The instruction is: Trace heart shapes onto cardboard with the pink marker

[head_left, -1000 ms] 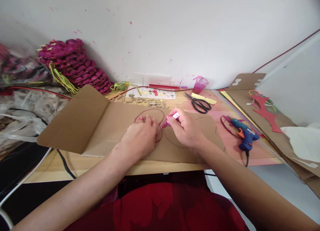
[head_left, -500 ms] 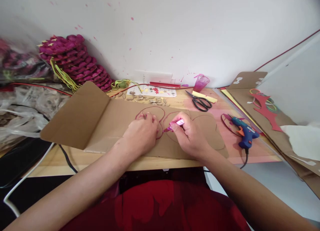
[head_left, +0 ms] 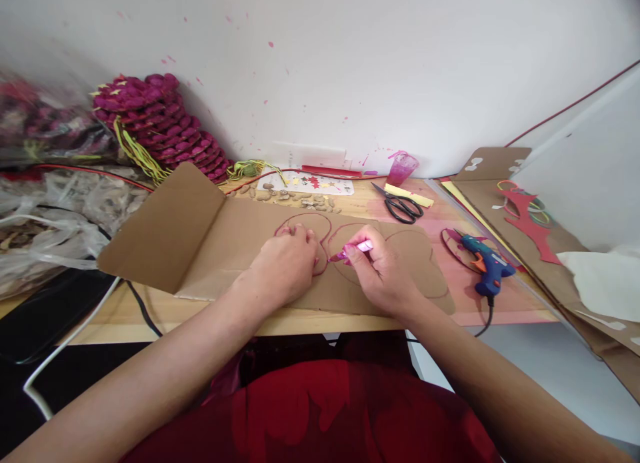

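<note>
Your cardboard [head_left: 240, 243] lies along the table's [head_left: 280, 325] front edge, one sheet, its left flap tilted up. It carries three rounded outlines. The left outline [head_left: 320, 231] has a bold reddish line where it shows, so that one looks done, though your hand hides part. The middle outline [head_left: 343, 235] is bold at its upper left and faint lower down: seemingly part done. The right outline [head_left: 415, 263] is thin throughout, so its bold line appears to be left.

Your right hand [head_left: 380, 273] pinches one marker [head_left: 366, 246], tip at the middle outline's left side; whether it touches, you can't quite tell. Your left hand [head_left: 287, 259] presses palm down over the left outline, gripping nothing that shows.

Beyond, toward the table's back edge, are one pair of scissors [head_left: 411, 213], one yellow strip [head_left: 417, 196], one pink cup [head_left: 403, 168] and one white sheet [head_left: 345, 185] of small cutouts, too small to count surely. Near the table's front right corner lies one glue gun [head_left: 493, 273].
</note>
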Tool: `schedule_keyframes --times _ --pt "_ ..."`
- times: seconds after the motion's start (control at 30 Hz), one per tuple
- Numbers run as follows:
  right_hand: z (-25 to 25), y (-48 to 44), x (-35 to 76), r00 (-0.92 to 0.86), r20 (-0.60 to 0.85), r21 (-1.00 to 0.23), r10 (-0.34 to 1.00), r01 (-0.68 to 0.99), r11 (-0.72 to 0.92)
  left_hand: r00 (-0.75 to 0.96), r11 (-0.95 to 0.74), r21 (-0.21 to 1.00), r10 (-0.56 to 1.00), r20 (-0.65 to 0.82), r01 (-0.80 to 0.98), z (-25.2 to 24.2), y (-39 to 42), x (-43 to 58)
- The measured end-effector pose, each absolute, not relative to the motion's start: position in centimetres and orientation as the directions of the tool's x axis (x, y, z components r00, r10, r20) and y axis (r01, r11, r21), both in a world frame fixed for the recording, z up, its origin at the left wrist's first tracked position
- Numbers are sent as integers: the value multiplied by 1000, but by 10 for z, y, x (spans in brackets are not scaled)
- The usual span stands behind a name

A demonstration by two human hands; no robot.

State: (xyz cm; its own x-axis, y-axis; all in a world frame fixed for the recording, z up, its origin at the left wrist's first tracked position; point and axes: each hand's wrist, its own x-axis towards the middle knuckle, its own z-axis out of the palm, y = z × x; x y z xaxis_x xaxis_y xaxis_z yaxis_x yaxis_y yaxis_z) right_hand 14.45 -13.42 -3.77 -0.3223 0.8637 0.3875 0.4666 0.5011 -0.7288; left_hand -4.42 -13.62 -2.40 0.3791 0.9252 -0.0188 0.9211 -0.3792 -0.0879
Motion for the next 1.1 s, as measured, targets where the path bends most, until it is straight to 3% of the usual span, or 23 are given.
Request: schedule_keyframes --times 0.27,0.57,0.73,0.87,1.1 --pt "-40 -121 135 -277 457 -716 845 449 535 451 -459 -45 884 -120 887 -17 -132 -54" --pt "-45 -163 144 -311 414 -717 856 468 517 483 -492 -82 869 -104 867 -19 -127 -60" --pt "-49 -144 147 -265 355 -810 897 392 436 474 -484 -81 873 -116 871 -15 -128 -59" --pt "-49 -129 148 -222 380 -804 898 402 439 446 -454 -85 889 -103 887 -11 -130 -60" --pt "-49 -150 149 -313 334 -798 889 408 444 425 -436 -60 894 -142 898 -7 -129 -61"
